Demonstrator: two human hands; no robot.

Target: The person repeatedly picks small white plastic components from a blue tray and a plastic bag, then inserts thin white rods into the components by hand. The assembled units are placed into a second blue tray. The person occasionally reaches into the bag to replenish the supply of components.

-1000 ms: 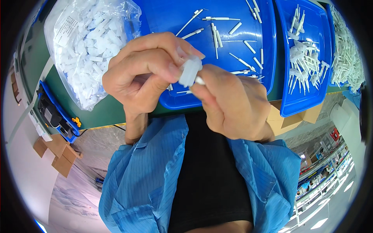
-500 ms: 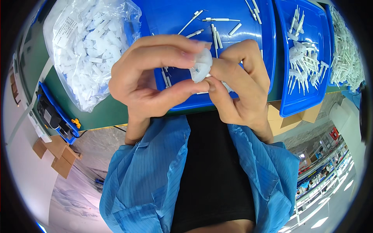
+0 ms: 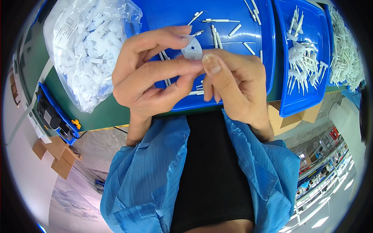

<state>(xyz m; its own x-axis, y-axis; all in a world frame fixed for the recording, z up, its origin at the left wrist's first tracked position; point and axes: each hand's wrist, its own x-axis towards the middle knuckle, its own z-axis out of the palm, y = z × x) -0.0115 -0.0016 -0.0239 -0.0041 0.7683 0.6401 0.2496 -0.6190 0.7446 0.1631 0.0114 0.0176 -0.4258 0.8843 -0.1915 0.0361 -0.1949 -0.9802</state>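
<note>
Head view: two hands and one white piece (image 3: 192, 49) between them, a single dark hole visible in it. The left hand (image 3: 149, 73) holds the piece in a narrow grip between its fingers. The right hand (image 3: 237, 83) meets its lower edge, thumb laid close over the index finger; whether anything is pinched there cannot be told. Left of the grip is one clear bag (image 3: 93, 46), full of white parts too many to count. Beyond and beneath the grip, the middle tray (image 3: 163, 15) contains scattered rods (image 3: 221, 19), partly hidden by the hands. To the right, one more blue tray (image 3: 301, 101) contains clustered rod assemblies (image 3: 305, 58); farther right lies a dense pile (image 3: 344, 50). Both wrists bend inward, fingertips meeting.
</note>
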